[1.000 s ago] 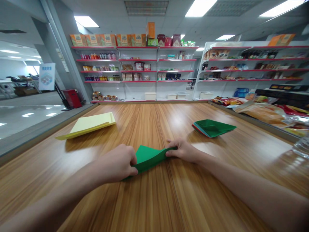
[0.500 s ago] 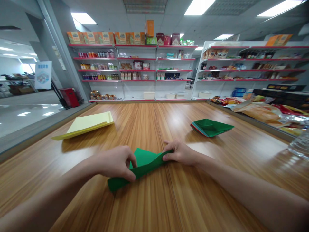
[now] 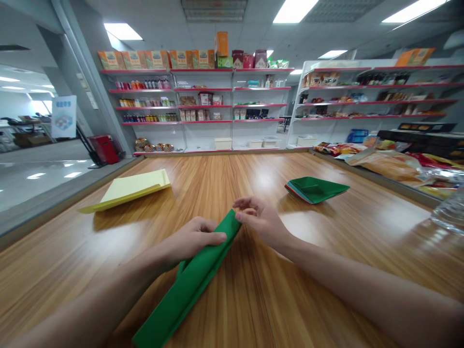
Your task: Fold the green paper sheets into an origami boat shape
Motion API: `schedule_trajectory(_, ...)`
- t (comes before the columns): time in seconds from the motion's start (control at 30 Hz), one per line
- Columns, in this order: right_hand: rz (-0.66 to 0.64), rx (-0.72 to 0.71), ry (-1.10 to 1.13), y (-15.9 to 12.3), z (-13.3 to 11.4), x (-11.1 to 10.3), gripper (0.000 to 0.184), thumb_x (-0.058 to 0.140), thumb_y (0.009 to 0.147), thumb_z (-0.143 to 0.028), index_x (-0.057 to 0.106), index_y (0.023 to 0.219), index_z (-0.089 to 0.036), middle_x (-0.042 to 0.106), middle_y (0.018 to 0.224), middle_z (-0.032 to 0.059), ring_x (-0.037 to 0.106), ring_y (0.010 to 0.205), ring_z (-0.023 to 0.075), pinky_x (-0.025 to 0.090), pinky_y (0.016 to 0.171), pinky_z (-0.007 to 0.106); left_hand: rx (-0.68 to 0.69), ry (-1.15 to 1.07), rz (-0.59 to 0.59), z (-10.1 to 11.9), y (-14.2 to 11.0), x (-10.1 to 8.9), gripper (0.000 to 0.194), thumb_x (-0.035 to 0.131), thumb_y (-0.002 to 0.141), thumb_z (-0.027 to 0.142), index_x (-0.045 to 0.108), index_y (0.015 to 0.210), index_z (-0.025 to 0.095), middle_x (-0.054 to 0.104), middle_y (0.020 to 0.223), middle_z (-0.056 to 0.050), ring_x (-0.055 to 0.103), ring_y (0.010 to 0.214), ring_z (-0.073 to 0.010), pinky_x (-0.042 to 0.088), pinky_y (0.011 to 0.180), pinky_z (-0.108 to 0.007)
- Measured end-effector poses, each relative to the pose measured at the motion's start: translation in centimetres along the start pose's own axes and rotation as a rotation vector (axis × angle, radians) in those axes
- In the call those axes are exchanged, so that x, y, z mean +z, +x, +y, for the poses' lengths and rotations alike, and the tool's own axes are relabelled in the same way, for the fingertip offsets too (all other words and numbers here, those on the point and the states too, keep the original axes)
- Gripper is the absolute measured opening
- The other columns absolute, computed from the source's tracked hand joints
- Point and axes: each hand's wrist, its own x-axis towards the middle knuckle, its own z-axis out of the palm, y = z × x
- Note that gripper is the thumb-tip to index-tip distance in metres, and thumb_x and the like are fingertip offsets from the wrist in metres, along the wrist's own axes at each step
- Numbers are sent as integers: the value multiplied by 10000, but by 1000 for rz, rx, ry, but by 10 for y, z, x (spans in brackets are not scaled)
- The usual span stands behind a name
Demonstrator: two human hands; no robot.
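A folded sheet of green paper (image 3: 192,280) runs as a slanted strip from the table's near edge up to the middle. My left hand (image 3: 195,239) grips its upper half, thumb on top and fingers tucked behind. At the strip's far tip, my right hand (image 3: 259,220) has its thumb against the corner with the fingers curled behind it; how firmly it pinches is hard to see. Farther right lies a stack of folded papers (image 3: 315,189), dark green on top with red and light blue edges. Folded yellow paper (image 3: 134,189) rests on the left.
The wooden table (image 3: 290,299) has a raised rim (image 3: 224,153). Packaged snacks (image 3: 384,164) and a clear plastic container (image 3: 449,212) sit along the right side. Beyond stand stocked shelves (image 3: 203,105), a red box (image 3: 104,149) and a sign board (image 3: 64,117).
The green paper has turned to a steeper slant, its near end now closer to me and its folded strip facing up. My left hand shifted right and up; my right hand moved slightly left.
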Motion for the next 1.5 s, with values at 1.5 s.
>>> schedule_trajectory(1.5, -317, -26, -40, -30, -8, 11, 507, 422, 903, -474, 488, 517, -152, 485, 443, 3, 446, 411, 82, 318, 380, 194, 165, -150, 233, 0, 2, 39, 383, 494, 860, 425, 716, 779, 124, 602, 622, -30, 474, 553, -121, 341, 498, -220)
